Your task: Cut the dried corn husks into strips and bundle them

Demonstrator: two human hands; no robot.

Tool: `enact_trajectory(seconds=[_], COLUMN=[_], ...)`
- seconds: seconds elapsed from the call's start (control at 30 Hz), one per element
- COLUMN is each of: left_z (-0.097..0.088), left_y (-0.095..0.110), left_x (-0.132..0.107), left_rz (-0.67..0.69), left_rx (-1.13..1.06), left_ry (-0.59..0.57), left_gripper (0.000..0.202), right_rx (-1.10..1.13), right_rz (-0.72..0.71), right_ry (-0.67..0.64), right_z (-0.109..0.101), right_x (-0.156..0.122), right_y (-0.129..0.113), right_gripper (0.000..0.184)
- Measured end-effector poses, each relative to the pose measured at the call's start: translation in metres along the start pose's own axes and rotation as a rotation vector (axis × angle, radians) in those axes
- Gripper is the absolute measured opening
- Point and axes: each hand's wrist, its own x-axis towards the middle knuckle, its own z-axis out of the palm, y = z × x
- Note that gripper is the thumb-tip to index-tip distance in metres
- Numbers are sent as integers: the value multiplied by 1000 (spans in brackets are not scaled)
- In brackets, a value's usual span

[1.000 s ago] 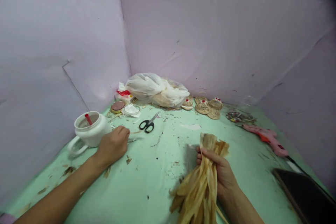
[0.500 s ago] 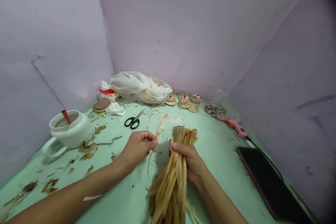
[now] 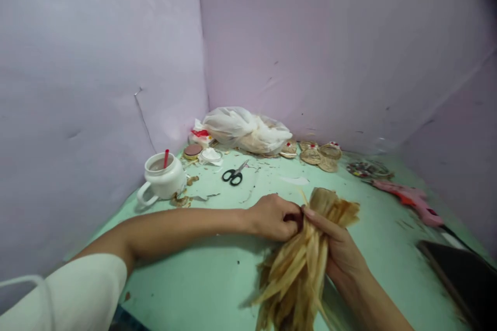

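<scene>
My right hand (image 3: 341, 248) is wrapped round a bundle of dried husk strips (image 3: 310, 269), its thumb across the upper part. Tan and brown strips hang down from that grip over the table, and the short bunched top stands above the thumb. At the bundle's left side my left hand (image 3: 277, 217) is closed, its fingertips by the right thumb. A thin pale husk strip (image 3: 303, 197) pokes up there; the stretch between the fingers is mostly hidden.
Black-handled scissors (image 3: 235, 173) lie behind my left hand. To the left stands a white mug (image 3: 166, 178) with a red straw. A plastic bag (image 3: 246, 129), woven ornaments (image 3: 320, 155) and a bead dish (image 3: 368, 169) line the back. A pink glue gun (image 3: 415, 199) and dark phone-like slab (image 3: 458, 279) are at right.
My left hand has brought the loose husk strip rightward against the bundle. My right hand keeps its grip. The view has turned left, so the surroundings appear shifted right.
</scene>
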Motion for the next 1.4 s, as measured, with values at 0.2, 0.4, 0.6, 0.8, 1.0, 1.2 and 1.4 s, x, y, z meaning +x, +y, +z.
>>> enact_trajectory(seconds=[0.2,0.4,0.6,0.8,1.0,1.2,1.4], left_z=[-28,-37,-56,-62,-73,-67,-61], left_y=[-40,-45,-67,-86,-95,-115,-105], left_x=[-9,29,48,51,67,57,18], left_rz=[232,271,296,395,375,315,360], left_rx=[152,316,423,519,407,-33,-125], left_ry=[-137,-55,-28,-55,-97,-53,123], left_gripper=[22,20,18,20,17,18,22], right_rx=[61,125,103,113,81,64,127], right_rz=[29,20,29,5,-41,-74,-5], right_ry=[50,115,112,54,14,61,99], right_z=[-4,-16,-28,-35,-41,-39,-30], right_x=[8,16,21,22,28,29,23], right_y=[9,13,13,18,19,16,16], right_gripper=[24,35,33,33,30,31,36])
